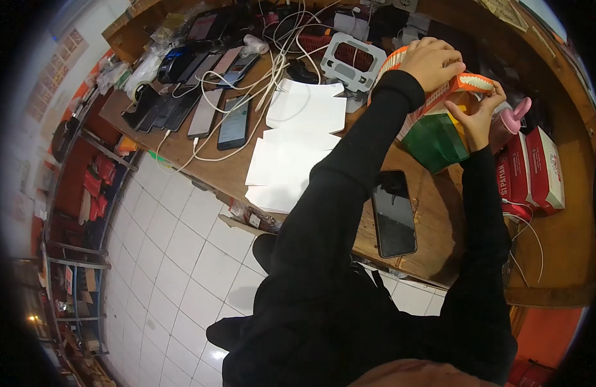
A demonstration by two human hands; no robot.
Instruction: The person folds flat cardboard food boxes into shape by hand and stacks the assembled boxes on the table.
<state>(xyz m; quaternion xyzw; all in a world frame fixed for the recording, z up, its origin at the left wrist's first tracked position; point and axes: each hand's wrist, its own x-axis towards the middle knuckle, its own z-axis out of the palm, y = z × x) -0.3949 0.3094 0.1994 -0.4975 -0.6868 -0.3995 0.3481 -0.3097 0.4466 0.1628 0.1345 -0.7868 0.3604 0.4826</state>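
Blk phone (396,216) flat on the bench (438,203) nearest me, then the green container (435,143). My R hand (480,119) is half-open, thumb spread, fingers against the orange-edged item (476,82) just beyond; my L hand (430,64)'s over its top, fingers curled, can't tell how tight. Grey stand (342,59) nearby, L side.

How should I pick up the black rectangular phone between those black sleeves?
Probably pinch the black rectangular phone by its long edges near its closer end, coming from above on the near side: it lies flat on the brown wooden desk, with that end turned toward the camera and nothing covering it.
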